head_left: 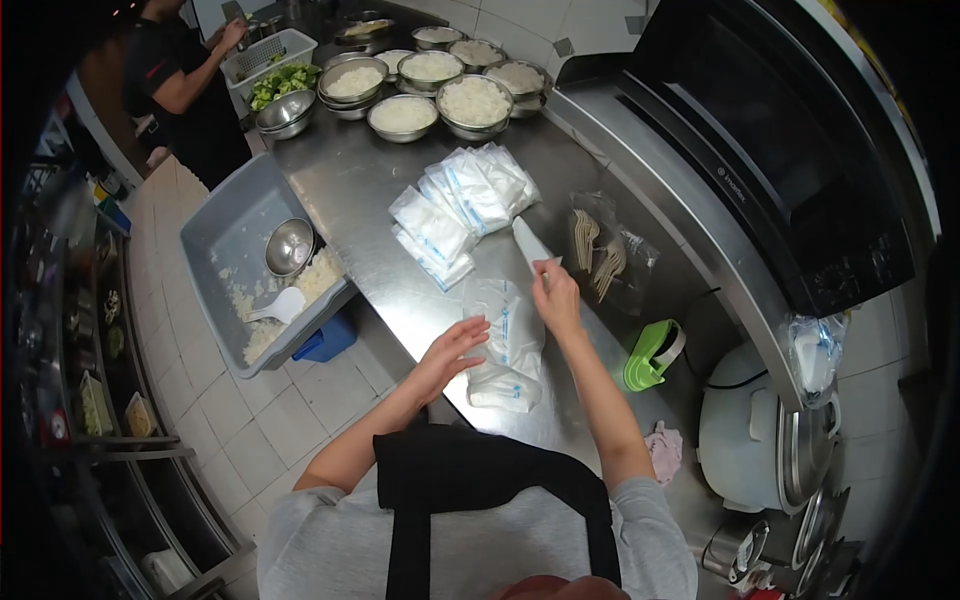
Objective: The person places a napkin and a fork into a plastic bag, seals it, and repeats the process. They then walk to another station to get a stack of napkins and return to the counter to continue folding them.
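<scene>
One grey tub holds one metal bowl, one white paddle and loose rice. The left hand, unclenched, fingers spread, is at the edge of one clear bag lying on the counter near piled packets; the right hand pinches one pale pointed strip, left of one bag of wooden cutlery.

We see a black oven on a metal shelf at the right. At the lower right there is a big rice cooker, and a pink cloth lies near it. At the upper left, another person stands near a white basket and green vegetables.
</scene>
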Demonstrator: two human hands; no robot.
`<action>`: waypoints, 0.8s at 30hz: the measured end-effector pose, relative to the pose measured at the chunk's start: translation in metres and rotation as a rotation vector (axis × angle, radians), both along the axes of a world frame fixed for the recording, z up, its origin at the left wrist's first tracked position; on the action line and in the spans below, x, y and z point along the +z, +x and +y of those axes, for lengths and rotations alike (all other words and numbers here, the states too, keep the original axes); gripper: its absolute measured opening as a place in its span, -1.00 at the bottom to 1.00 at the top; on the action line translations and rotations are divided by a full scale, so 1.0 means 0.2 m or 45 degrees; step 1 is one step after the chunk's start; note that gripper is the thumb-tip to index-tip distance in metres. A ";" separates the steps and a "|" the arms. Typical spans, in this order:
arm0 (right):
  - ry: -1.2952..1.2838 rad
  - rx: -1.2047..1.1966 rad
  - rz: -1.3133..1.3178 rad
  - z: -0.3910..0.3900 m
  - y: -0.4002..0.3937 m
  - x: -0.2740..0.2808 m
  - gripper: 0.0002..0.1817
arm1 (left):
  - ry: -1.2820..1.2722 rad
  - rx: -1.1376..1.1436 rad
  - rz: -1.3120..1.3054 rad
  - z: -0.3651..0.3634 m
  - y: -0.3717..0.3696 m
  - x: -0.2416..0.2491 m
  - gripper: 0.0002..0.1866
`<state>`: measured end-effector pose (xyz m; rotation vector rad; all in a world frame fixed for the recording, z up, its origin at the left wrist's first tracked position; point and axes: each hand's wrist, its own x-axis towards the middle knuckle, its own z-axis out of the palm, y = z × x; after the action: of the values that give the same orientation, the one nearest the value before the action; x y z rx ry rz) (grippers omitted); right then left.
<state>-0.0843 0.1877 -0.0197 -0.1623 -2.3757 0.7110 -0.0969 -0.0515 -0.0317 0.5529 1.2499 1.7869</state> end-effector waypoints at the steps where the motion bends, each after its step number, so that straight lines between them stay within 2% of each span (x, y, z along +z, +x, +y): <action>1: -0.023 0.084 -0.014 -0.09 0.08 0.06 -0.86 | 0.177 0.052 -0.302 0.05 -0.02 -0.03 -0.40; 2: -0.049 0.163 -0.029 -0.18 0.17 0.10 -0.83 | 0.348 0.104 -0.606 0.08 -0.03 -0.06 -0.36; 3: -0.057 0.211 -0.117 -0.28 0.27 0.16 -0.82 | 0.333 0.092 -0.612 0.09 -0.04 -0.06 -0.36; 5: -0.043 0.308 -0.177 -0.43 0.45 0.22 -0.81 | 0.714 -0.173 -1.104 0.11 -0.06 -0.06 -0.23; 6: -0.020 0.354 -0.149 -0.48 0.52 0.23 -0.82 | 0.578 -0.014 -1.184 0.12 -0.02 0.03 -0.17; 10: -0.094 0.358 -0.059 -0.53 0.70 0.21 -0.90 | 0.542 -0.130 -1.120 0.11 0.05 0.04 -0.32; 12: -0.340 0.129 -0.425 -0.53 0.77 0.23 -0.93 | 0.180 -0.248 -0.970 0.10 0.08 -0.01 -0.39; 13: -0.409 0.038 -0.438 -0.53 0.78 0.25 -0.93 | 0.143 -0.351 -0.942 0.08 0.10 0.04 -0.42; 18: -0.571 -0.162 -0.137 -0.50 0.83 0.23 -0.91 | 0.145 -0.679 -0.830 0.05 0.18 0.11 -0.45; 20: -0.338 -0.215 -0.011 -0.49 0.87 0.23 -0.90 | 0.174 -0.755 -0.795 0.04 0.21 0.15 -0.46; 24: -0.553 -0.212 -0.009 -0.50 0.94 0.19 -0.88 | 0.089 -0.843 -0.795 0.02 0.25 0.10 -0.44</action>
<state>0.1031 0.0879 0.0186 -0.5395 -2.1515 1.1344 -0.0478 -0.0470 -0.0113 0.3436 0.4901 1.2827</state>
